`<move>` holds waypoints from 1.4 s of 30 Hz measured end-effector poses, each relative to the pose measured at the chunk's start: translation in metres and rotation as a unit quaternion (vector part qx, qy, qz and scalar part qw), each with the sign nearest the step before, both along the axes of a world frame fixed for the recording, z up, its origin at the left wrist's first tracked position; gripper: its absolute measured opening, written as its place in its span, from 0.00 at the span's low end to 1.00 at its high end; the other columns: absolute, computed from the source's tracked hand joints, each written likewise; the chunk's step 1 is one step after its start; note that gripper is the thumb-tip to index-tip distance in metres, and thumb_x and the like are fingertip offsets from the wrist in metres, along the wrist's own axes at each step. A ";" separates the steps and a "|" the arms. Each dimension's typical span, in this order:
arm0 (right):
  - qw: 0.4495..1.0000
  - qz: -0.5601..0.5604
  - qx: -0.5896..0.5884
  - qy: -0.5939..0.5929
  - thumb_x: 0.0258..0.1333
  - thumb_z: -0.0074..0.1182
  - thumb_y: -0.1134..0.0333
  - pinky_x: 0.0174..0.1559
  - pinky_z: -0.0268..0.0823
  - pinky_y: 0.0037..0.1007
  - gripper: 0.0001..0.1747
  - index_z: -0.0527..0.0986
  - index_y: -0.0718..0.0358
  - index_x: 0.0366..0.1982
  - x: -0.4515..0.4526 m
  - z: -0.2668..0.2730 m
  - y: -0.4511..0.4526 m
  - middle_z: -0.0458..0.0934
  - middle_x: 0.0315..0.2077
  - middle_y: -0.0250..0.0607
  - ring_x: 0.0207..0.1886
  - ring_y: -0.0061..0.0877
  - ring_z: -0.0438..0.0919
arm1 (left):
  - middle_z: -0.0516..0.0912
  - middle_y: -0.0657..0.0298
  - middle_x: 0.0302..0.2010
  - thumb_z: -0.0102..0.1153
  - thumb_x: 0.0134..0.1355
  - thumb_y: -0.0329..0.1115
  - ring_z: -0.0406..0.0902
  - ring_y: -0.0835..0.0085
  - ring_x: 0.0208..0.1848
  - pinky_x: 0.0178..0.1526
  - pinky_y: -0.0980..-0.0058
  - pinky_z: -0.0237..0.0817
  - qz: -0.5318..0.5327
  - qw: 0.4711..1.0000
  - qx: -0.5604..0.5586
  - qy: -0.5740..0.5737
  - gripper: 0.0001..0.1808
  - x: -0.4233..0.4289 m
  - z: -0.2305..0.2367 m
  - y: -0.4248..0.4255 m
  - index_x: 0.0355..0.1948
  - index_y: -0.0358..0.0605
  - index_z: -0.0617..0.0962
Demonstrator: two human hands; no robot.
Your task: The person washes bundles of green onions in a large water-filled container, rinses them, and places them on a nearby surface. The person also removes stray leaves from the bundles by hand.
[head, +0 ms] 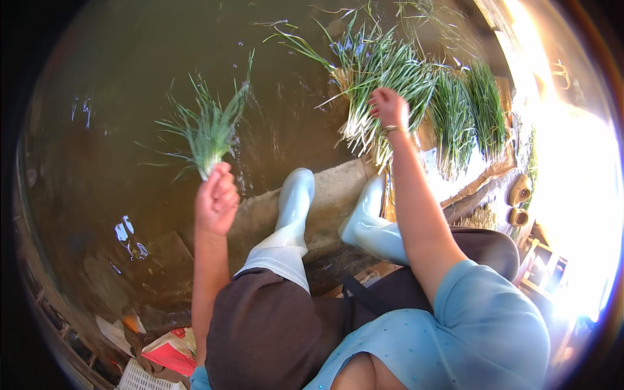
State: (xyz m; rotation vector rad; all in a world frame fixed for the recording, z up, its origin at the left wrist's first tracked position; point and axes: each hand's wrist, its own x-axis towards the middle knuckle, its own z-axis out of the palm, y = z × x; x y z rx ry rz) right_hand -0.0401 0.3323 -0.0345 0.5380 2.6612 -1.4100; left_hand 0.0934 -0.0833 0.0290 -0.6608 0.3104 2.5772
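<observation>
My left hand point(218, 197) is closed around the white stem ends of a bunch of green onions or similar leafy stalks point(209, 129), whose blurred green leaves fan out over brown water point(122, 97). Drips and ripples show beside the bunch. My right hand point(388, 108), with a bracelet at its wrist, is over a large loose pile of the same stalks point(360, 117), fingers partly curled; whether they hold any stalk cannot be told. Two neater bundles point(452, 124) point(487, 109) lie to the right of the pile, white ends towards me.
My pale rubber boots point(297, 195) rest by a stone ledge point(336, 185) at the water's edge. Yellowish shoes point(520, 190) stand at the right. A white plastic basket point(146, 378) and a red packet point(168, 353) are at the lower left. Loose leaves float at the top.
</observation>
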 end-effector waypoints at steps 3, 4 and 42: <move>0.983 -0.001 0.174 -0.058 0.57 0.51 0.55 0.34 0.73 0.35 0.14 0.78 0.57 0.32 0.016 -0.017 -0.039 0.82 0.25 0.43 0.28 0.36 0.82 | 0.62 0.70 0.18 0.39 0.71 0.30 0.55 0.85 0.12 0.15 0.86 0.48 0.108 0.990 0.023 0.090 0.04 -0.017 0.038 -0.018 0.39 0.41 0.66; 0.971 0.027 0.231 -0.058 0.56 0.51 0.54 0.34 0.72 0.37 0.15 0.78 0.57 0.32 0.020 -0.020 -0.047 0.82 0.26 0.43 0.29 0.39 0.81 | 0.62 0.69 0.18 0.38 0.71 0.29 0.55 0.85 0.12 0.14 0.86 0.47 0.113 0.983 0.048 0.136 0.05 -0.022 0.044 -0.021 0.39 0.41 0.66; 0.950 0.288 -0.091 -0.082 0.49 0.57 0.63 0.29 0.67 0.32 0.10 0.73 0.62 0.27 0.177 0.009 -0.216 0.76 0.20 0.41 0.24 0.34 0.75 | 0.75 0.70 0.24 0.53 0.66 0.39 0.70 0.81 0.22 0.24 0.83 0.60 -0.122 0.950 -0.274 -0.088 0.09 0.069 -0.085 0.033 0.35 0.46 0.75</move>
